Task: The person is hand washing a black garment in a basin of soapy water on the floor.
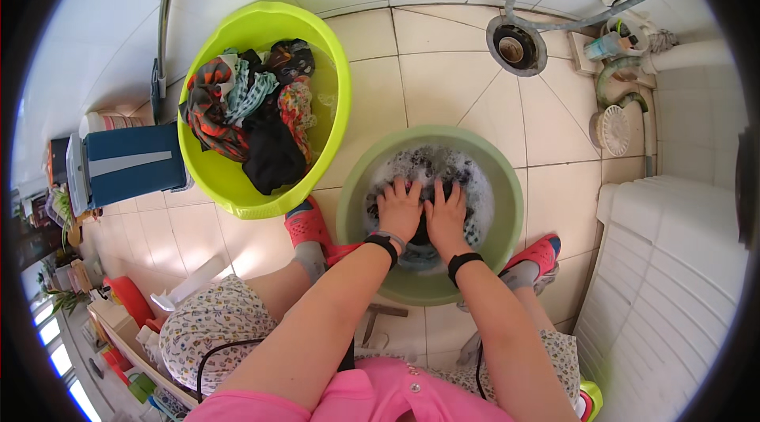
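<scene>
A pale green basin (507, 212) stands on the floor between my feet, holding wet dark clothes (420, 233) in soapy water with white suds (475, 176). My left hand (400, 210) lies on the laundry, its fingers stretched forward. Beside it, to the right, my right hand (446, 220) presses on the same pile with fingers apart. Foam partly hides the fingertips and the cloth under them. Both wrists wear black bands.
At the far left, a bright yellow-green tub (343, 97) holds a heap of clothes (273, 125). Behind the basin is a round floor drain (514, 46) with a grey hose (554, 24). A white ribbed panel (673, 287) borders the right; a blue bin (131, 169) stands left.
</scene>
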The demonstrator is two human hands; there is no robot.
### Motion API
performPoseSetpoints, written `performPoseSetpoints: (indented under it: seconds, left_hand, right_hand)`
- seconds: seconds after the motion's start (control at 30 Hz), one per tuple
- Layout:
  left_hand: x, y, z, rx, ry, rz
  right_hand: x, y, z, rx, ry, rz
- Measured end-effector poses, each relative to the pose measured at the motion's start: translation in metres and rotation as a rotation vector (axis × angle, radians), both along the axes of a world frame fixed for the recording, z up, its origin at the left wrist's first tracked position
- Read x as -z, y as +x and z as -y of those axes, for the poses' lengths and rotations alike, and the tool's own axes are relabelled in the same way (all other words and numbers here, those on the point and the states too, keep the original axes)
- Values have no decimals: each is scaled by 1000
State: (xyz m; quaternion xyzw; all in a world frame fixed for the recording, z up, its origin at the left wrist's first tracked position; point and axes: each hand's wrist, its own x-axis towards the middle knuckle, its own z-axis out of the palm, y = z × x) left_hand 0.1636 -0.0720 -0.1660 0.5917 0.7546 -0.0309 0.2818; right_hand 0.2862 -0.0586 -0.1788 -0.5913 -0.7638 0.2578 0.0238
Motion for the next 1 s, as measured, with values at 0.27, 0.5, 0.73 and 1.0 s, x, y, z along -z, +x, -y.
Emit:
performPoseSetpoints:
  seconds: [0.27,0.5,0.73,1.0]
  left_hand:
    - [34,-13,-44,-17,-14,1]
    - [-11,-25,-49,-305,25,296]
    - [-29,9,10,-109,112,71]
    - [11,-12,-10,14,65,6]
  right_hand:
    - [30,-13,-70,4,-95,113]
    - [-30,-8,-70,195,61,-390]
    - [-15,2,10,43,8,-79]
    - [11,-15,-11,1,-8,80]
